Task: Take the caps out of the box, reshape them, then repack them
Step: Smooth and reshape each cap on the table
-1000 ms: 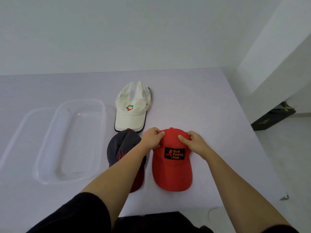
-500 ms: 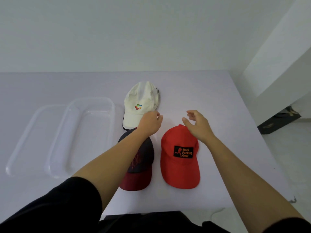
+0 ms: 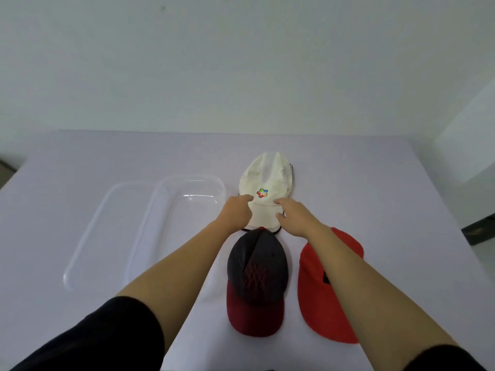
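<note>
Gripping the white cap [image 3: 267, 180] from both sides, the hands held it on the tabletop [image 3: 375, 183]. The left hand [image 3: 237, 212] had its fingers [image 3: 247, 200] curled onto the cap's left edge, and the right hand [image 3: 293, 216] pinched the front between forefinger and thumb. Back from the fingers, beneath the wrists, lay a dark cap [image 3: 257, 274] with a maroon brim, its crown against the white brim. A red cap [image 3: 316, 303] lay partly hidden under the right forearm. Left of the fingers stood the clear box [image 3: 182, 223], its lid [image 3: 107, 236] beside it.
</note>
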### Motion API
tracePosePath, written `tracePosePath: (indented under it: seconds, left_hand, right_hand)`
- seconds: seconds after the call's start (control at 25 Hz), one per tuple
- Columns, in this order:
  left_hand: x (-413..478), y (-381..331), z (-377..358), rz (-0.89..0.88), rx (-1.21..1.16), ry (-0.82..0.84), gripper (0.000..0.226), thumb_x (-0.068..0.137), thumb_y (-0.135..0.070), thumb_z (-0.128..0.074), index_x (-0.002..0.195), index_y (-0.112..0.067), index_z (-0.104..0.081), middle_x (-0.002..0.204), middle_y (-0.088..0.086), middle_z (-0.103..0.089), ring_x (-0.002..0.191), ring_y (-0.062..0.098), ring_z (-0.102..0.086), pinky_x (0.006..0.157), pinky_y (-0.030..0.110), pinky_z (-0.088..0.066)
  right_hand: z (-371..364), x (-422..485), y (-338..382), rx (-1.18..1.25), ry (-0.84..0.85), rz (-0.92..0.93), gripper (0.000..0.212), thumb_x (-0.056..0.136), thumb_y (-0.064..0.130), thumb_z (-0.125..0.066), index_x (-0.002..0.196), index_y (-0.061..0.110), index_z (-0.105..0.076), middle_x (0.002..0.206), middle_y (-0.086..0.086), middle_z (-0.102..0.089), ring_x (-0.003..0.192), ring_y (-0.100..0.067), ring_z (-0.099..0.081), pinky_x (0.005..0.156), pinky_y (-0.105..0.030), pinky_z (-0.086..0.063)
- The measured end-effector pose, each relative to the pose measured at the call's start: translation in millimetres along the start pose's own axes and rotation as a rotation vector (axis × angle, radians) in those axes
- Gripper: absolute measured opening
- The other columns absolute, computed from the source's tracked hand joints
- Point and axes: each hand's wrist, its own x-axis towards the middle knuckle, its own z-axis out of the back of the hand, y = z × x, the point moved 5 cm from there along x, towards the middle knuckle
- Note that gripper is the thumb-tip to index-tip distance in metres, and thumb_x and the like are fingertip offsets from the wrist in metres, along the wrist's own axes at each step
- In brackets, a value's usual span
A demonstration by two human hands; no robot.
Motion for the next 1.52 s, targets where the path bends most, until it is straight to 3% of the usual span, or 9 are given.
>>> tracePosePath:
  seconds: [0.32,0.48,0.6,0.76,1.08,1.16,1.24,1.32,1.52]
  left_hand:
    - [33.9,12.4,-10.0,-0.146,0.307,0.213,0.06,0.089,0.01,-0.039,0.146,-0.005,-0.028,0.152,0.015,-0.028,0.13,0.032,-0.042,0.104,0.035,-0.038]
    - [52.8,19.3,-23.6,-0.159,0.398,0.337,0.086,0.085,0.005,-0.053,0.15,-0.007,0.002,0.159,0.014,0.008,0.136,0.032,-0.034,0.104,0.035,-0.041]
    - [61.3,20.5,-30.8,-0.147,0.454,0.346,0.098,0.083,0.0,-0.06,0.15,-0.008,0.01,0.158,0.013,0.015,0.14,0.033,-0.027,0.106,0.039,-0.04]
    - [68.8,22.4,-38.1,-0.173,0.593,0.196,0.092,0.085,-0.009,-0.062,0.15,-0.007,0.004,0.158,0.019,0.002,0.135,0.036,-0.031,0.105,0.043,-0.039]
    - [67.4,15.5,-39.3,-0.135,0.65,0.053,0.071,0.097,-0.01,-0.042,0.147,0.004,0.006,0.155,0.029,-0.007,0.119,0.036,-0.049,0.093,0.035,-0.048]
    - [65.6,10.1,-26.5,-0.121,0.623,-0.075,0.071,0.093,-0.012,-0.052,0.147,0.008,-0.009,0.15,0.032,-0.023,0.113,0.037,-0.056,0.086,0.033,-0.052]
    - [56.4,3.5,-15.5,-0.148,0.608,-0.141,0.081,0.065,-0.018,-0.084,0.131,0.01,-0.047,0.126,0.032,-0.056,0.086,0.033,-0.069,0.062,0.028,-0.058]
    - [47.1,1.9,-14.4,-0.18,0.565,-0.164,0.084,0.042,-0.016,-0.094,0.117,0.006,-0.061,0.107,0.025,-0.069,0.075,0.032,-0.072,0.044,0.028,-0.055]
    - [18.8,-14.2,3.6,-0.236,0.308,-0.363,0.086,0.055,-0.001,-0.085,0.128,0.005,-0.041,0.119,0.028,-0.063,0.094,0.041,-0.069,0.05,0.033,-0.057]
  right_hand:
    - [-19.3,32.9,-0.8,-0.161,0.234,-0.054,0.076,0.086,-0.001,-0.05,0.15,0.015,-0.013,0.16,0.0,-0.002,0.145,-0.023,-0.017,0.116,-0.036,-0.024]
    - [-18.9,46.5,-3.0,-0.203,0.224,-0.051,0.094,0.079,0.004,-0.062,0.151,0.017,-0.003,0.16,0.006,0.007,0.142,-0.022,-0.024,0.106,-0.037,-0.04]
    - [-21.7,55.5,-9.2,-0.298,0.178,-0.045,0.111,0.07,0.016,-0.076,0.15,0.018,0.0,0.159,0.005,0.008,0.137,-0.023,-0.032,0.101,-0.037,-0.043]
    - [-31.0,59.7,-15.8,-0.314,0.065,-0.001,0.108,0.073,0.033,-0.075,0.15,0.016,-0.002,0.16,-0.001,0.003,0.132,-0.025,-0.038,0.102,-0.036,-0.043]
    - [-30.4,61.0,3.9,-0.29,-0.125,0.03,0.079,0.086,0.011,-0.058,0.148,0.007,-0.011,0.159,-0.013,-0.006,0.128,-0.028,-0.043,0.097,-0.035,-0.043]
    - [-24.7,58.0,12.7,-0.238,-0.201,0.006,0.075,0.088,0.011,-0.056,0.149,0.009,-0.012,0.159,-0.012,-0.008,0.134,-0.028,-0.037,0.102,-0.036,-0.041]
    - [-14.5,52.6,22.2,-0.198,-0.278,-0.024,0.072,0.088,0.013,-0.056,0.148,0.009,-0.015,0.158,-0.012,-0.01,0.132,-0.028,-0.04,0.098,-0.036,-0.044]
    - [-1.5,48.0,29.6,-0.182,-0.343,-0.06,0.074,0.086,0.014,-0.058,0.147,0.008,-0.016,0.158,-0.013,-0.012,0.126,-0.03,-0.045,0.091,-0.037,-0.047]
    - [23.5,24.4,43.6,-0.132,-0.46,-0.047,0.075,0.091,0.015,-0.055,0.149,0.005,-0.009,0.158,-0.015,-0.011,0.14,-0.03,-0.029,0.097,-0.041,-0.045]
